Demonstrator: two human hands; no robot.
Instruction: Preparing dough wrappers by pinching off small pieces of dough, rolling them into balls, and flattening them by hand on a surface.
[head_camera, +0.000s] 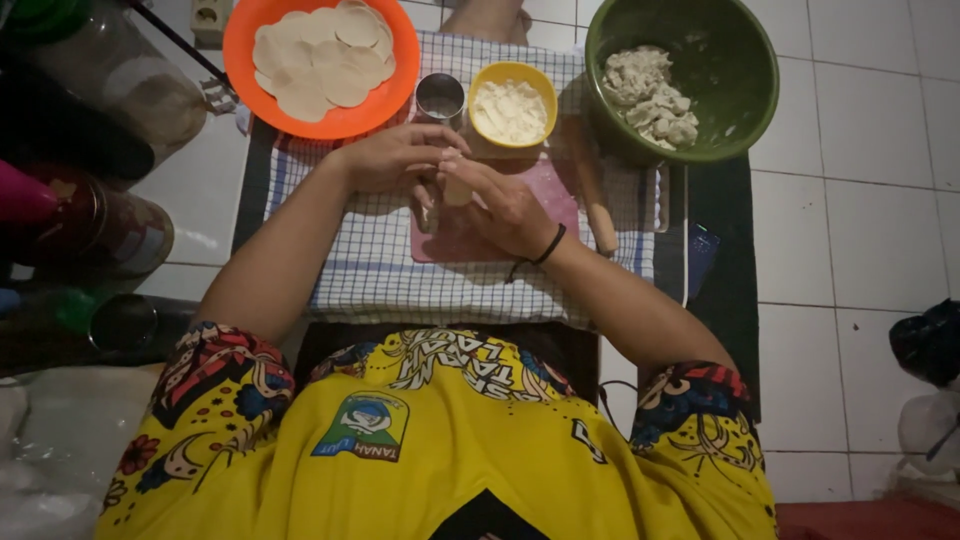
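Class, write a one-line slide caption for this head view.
Both hands, left hand and right hand, pinch a small pale dough piece over a pink board, beside an orange bowl of dough rounds.

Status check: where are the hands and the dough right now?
Left hand and right hand meet over pink board, pinching small dough piece. Rolling pin beside right hand.

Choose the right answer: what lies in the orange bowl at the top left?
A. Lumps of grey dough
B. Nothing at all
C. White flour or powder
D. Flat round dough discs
D: the orange bowl holds a pile of flat, pale round dough discs, while the lumpy dough sits in the green bowl and the white powdery stuff in the small yellow bowl.
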